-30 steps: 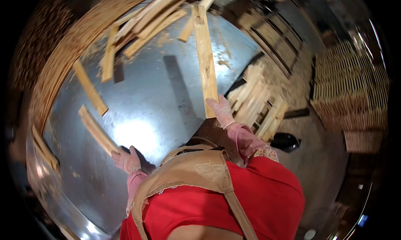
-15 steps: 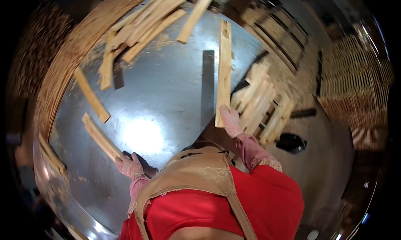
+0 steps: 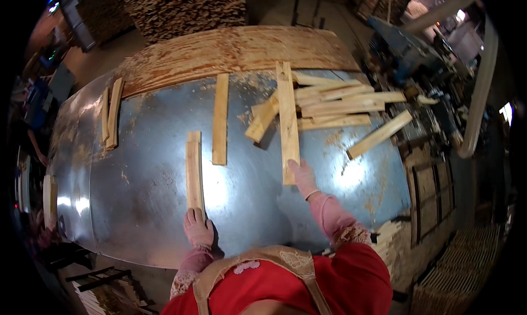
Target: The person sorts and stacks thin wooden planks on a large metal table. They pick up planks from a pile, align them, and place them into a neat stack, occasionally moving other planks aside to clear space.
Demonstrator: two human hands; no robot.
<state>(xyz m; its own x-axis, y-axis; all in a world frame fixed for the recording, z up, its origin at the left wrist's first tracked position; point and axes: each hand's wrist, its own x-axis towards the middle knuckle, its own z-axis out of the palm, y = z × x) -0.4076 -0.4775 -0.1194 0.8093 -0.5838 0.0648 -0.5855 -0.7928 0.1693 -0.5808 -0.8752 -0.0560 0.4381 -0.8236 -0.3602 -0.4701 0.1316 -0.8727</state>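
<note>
My left hand (image 3: 198, 229), in a pink glove, closes over the near end of a wooden board (image 3: 194, 172) on the metal-topped table (image 3: 148, 205). A second piece seems to lie against that board, its end showing at the far tip. My right hand (image 3: 303, 179), gloved the same way, grips the near end of a long, flat wooden board (image 3: 287, 117) from its right side. This board points away from me, and its far end overlaps the loose pile of boards (image 3: 340, 105). Whether it touches them I cannot tell.
Single boards lie at the middle (image 3: 220, 120) and right (image 3: 380, 135) of the table, with a pair (image 3: 112, 114) at the left. A plywood sheet (image 3: 236, 46) lines the far edge. Stacked slats (image 3: 461, 265) stand lower right, machinery (image 3: 422, 68) upper right. Another person's arm (image 3: 38, 147) shows far left.
My view has turned left, toward the plywood edge. The right hand's board, earlier beside the stack at the table's edge, is now over the tabletop. Both hands keep hold of their boards.
</note>
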